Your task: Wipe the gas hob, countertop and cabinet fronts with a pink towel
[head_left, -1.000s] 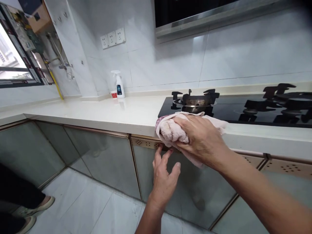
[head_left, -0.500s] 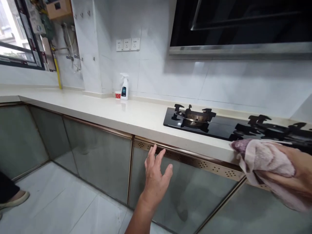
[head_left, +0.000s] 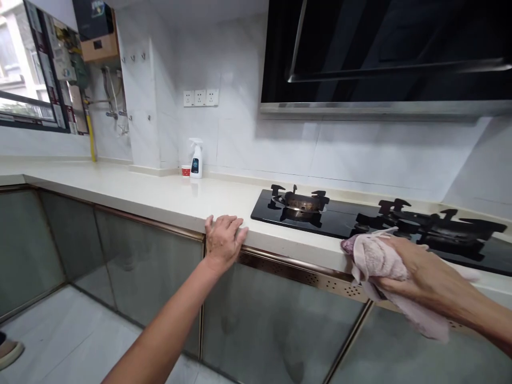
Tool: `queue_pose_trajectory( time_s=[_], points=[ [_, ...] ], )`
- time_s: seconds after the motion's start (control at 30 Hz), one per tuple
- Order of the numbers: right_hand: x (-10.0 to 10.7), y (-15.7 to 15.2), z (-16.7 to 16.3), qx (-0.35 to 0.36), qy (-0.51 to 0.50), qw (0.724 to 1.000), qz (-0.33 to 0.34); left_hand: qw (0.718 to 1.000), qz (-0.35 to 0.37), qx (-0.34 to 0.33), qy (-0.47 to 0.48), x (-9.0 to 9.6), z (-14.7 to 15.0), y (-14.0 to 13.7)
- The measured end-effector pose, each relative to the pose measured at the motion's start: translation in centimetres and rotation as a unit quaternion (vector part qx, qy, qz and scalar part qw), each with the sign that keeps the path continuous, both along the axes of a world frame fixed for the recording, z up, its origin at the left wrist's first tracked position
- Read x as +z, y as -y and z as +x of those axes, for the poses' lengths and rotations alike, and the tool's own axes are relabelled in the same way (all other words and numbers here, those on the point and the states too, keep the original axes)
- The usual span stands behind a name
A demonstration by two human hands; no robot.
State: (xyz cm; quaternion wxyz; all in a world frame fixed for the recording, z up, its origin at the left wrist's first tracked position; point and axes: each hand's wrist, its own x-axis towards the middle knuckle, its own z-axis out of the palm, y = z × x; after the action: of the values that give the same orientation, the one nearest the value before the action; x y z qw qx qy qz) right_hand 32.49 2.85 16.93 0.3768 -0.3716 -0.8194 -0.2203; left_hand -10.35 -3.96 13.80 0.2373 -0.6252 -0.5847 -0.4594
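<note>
Cloth (head_left: 386, 258) sits bunched in the person's right hand (head_left: 424, 269) in the head view, at the front edge of the countertop (head_left: 224, 197). It is pale pink towelling with a purple patch at the end pointing away from the palm; a loose tail hangs below the hand, in front of the perforated strip (head_left: 340, 285). The right hand is closed around the thick folds, thumb underneath. The left hand (head_left: 224, 240) holds nothing: its fingers, a little spread, lie over the countertop's edge. The hob (head_left: 340, 213) lies just beyond the right hand, and its nearer left corner is just right of the left hand. Beyond the left hand, against the wall, stand a spray bottle (head_left: 196, 162) and a red cup (head_left: 186, 170).

The cloth should handle as light, soft and limp, with no risk of breaking; its nap probably grips skin well. The rolled middle within the palm looks the best hold, since the tail would only flop. Whether it is damp cannot be told.

Most of the right fingers are buried in the folds, and the cloth's underside is hidden, so how firmly it presses cannot be judged. The right forearm and the hob's far end are cut off at the frame, as is another person's foot (head_left: 10, 349), far left of both hands.
</note>
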Motion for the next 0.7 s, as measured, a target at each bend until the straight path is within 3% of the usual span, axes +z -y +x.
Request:
queue_pose_trajectory(
  time_s=[0.1, 0.2, 0.33, 0.53, 0.7],
  points=[
    [-0.3, -0.2, -0.1, 0.050, 0.042, 0.994, -0.085, 1.000, -0.014, -0.008, -0.014, 1.9, -1.9, -0.3],
    [0.4, 0.6, -3.6, 0.062, 0.069, 0.993, -0.074, 0.999, -0.011, 0.033, 0.010, 2.8, -3.5, -1.1],
    [1.6, 2.0, -13.9, 0.089, 0.111, 0.986, -0.087, 0.997, -0.012, 0.060, 0.044, 2.4, -4.4, -1.7],
    [3.3, 3.5, -30.4, 0.124, 0.147, 0.974, -0.117, 0.989, -0.104, -0.057, 0.093, 3.2, -5.8, -0.2],
    [3.3, 3.9, -36.6, 0.071, 0.116, 0.981, -0.135, 0.977, -0.128, -0.081, 0.148, 4.4, -8.1, 0.2]
  ],
)
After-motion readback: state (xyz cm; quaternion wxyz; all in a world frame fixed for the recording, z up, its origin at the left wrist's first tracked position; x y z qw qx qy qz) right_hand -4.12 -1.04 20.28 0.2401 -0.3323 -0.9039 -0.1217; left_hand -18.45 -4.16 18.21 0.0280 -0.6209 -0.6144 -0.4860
